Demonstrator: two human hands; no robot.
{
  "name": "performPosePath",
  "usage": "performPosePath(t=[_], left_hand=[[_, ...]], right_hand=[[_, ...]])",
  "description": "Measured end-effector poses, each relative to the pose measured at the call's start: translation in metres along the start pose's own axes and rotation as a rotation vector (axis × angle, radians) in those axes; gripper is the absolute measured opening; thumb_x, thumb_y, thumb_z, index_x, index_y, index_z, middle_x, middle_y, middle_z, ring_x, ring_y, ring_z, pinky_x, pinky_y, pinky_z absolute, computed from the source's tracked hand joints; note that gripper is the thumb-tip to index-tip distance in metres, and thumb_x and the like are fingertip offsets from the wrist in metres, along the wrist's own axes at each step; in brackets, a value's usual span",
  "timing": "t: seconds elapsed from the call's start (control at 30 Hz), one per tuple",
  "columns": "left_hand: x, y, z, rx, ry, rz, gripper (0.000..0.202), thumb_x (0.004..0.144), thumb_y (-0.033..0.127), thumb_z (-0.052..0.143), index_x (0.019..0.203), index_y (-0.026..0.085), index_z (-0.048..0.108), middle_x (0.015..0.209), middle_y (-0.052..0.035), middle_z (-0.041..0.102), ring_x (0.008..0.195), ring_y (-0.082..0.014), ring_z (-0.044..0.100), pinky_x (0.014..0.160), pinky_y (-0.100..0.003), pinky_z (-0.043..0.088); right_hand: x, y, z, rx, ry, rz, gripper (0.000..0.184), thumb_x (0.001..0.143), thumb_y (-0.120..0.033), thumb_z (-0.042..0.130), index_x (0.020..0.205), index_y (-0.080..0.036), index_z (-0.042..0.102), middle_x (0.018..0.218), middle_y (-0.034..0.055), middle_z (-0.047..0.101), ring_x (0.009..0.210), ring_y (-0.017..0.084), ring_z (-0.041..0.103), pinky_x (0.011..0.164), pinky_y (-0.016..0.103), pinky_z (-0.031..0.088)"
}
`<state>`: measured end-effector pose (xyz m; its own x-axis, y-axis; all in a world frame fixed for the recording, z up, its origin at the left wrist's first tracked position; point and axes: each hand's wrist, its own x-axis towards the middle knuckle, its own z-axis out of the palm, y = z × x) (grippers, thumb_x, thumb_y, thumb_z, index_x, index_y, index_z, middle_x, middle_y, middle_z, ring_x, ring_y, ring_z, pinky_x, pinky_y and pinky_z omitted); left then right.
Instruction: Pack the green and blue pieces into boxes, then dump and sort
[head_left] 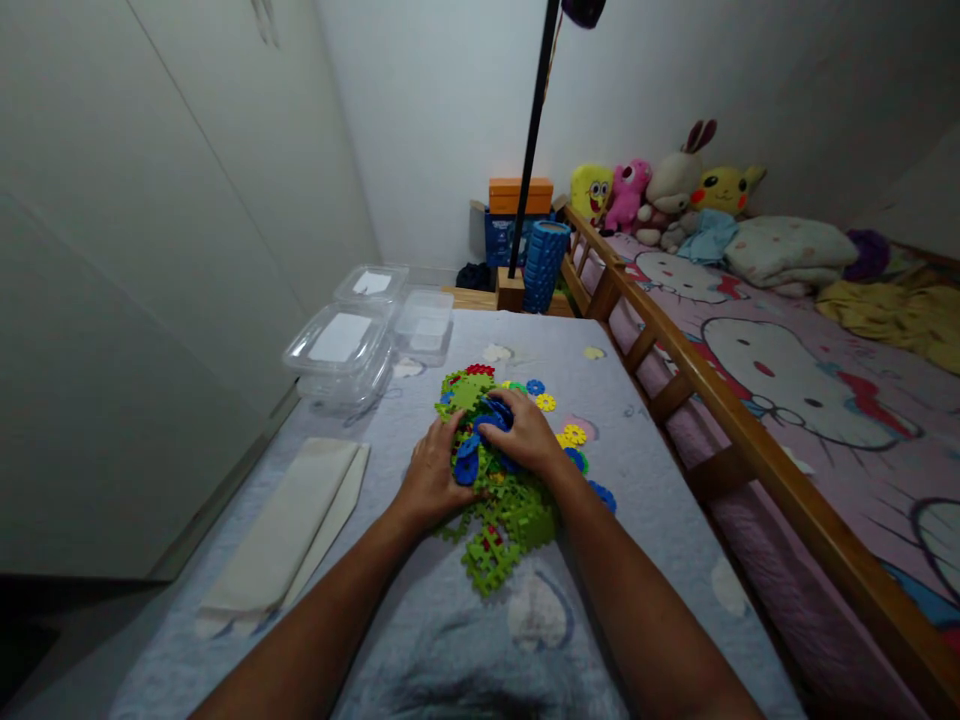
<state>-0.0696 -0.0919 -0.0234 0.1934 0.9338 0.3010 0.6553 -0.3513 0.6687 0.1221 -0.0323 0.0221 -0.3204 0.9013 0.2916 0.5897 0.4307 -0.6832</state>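
Note:
A heap of interlocking plastic toy pieces point(504, 520), mostly green with some blue, yellow and red ones, lies on a pale blue mattress cover point(420, 620). My left hand point(431, 478) rests on the left side of the heap with fingers curled around a blue piece point(466, 466). My right hand point(525, 432) lies over the top of the heap, its fingers pinched on another blue piece point(495, 412). The two hands almost touch. Loose yellow and blue flower-shaped pieces point(574, 436) are scattered to the right.
Clear plastic containers with lids point(346, 350) stand at the far left of the mattress. A folded cream cloth point(289, 530) lies near left. A wooden bed rail point(720, 400) runs along the right, with plush toys point(675, 190) behind. A black pole point(532, 150) stands at the back.

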Motion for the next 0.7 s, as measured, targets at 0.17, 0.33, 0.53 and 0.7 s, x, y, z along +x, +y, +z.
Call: performPosePath(t=[0.17, 0.33, 0.53, 0.7], left_hand=[[0.001, -0.001, -0.004, -0.028, 0.013, 0.025, 0.081, 0.065, 0.029, 0.073, 0.140, 0.016, 0.046, 0.143, -0.0169, 0.045, 0.135, -0.0353, 0.046, 0.116, -0.053, 0.037], [-0.005, -0.002, -0.017, 0.036, 0.000, -0.085, 0.057, 0.074, 0.026, 0.061, 0.129, 0.016, 0.056, 0.139, -0.0158, 0.050, 0.132, -0.0343, 0.048, 0.116, -0.053, 0.037], [-0.025, -0.010, -0.042, 0.006, -0.121, -0.148, 0.089, 0.075, 0.039, 0.065, 0.153, 0.016, 0.027, 0.150, -0.0172, 0.039, 0.143, -0.0347, 0.038, 0.119, -0.052, 0.033], [-0.041, -0.009, -0.037, 0.100, -0.224, -0.094, 0.126, 0.057, 0.059, 0.083, 0.158, 0.024, 0.017, 0.161, -0.0201, 0.022, 0.150, -0.0437, 0.021, 0.119, -0.061, 0.025]], right_hand=[[0.002, -0.033, 0.008, 0.003, -0.083, -0.157, 0.034, 0.090, -0.026, 0.062, 0.122, -0.018, 0.066, 0.120, 0.0109, 0.068, 0.112, 0.022, 0.062, 0.102, 0.038, 0.046], [-0.010, -0.038, -0.004, -0.066, -0.096, -0.161, 0.036, 0.098, -0.038, 0.052, 0.129, -0.024, 0.064, 0.126, 0.0083, 0.068, 0.119, 0.023, 0.060, 0.108, 0.041, 0.042], [-0.077, 0.013, -0.055, -0.225, -0.078, 0.046, 0.080, 0.077, -0.053, 0.075, 0.147, -0.027, 0.047, 0.148, 0.0134, 0.051, 0.139, 0.035, 0.043, 0.115, 0.056, 0.032], [-0.135, 0.048, -0.062, -0.320, -0.283, 0.218, 0.135, 0.047, -0.061, 0.089, 0.160, -0.026, 0.024, 0.164, 0.0199, 0.022, 0.151, 0.045, 0.019, 0.116, 0.065, 0.022]])
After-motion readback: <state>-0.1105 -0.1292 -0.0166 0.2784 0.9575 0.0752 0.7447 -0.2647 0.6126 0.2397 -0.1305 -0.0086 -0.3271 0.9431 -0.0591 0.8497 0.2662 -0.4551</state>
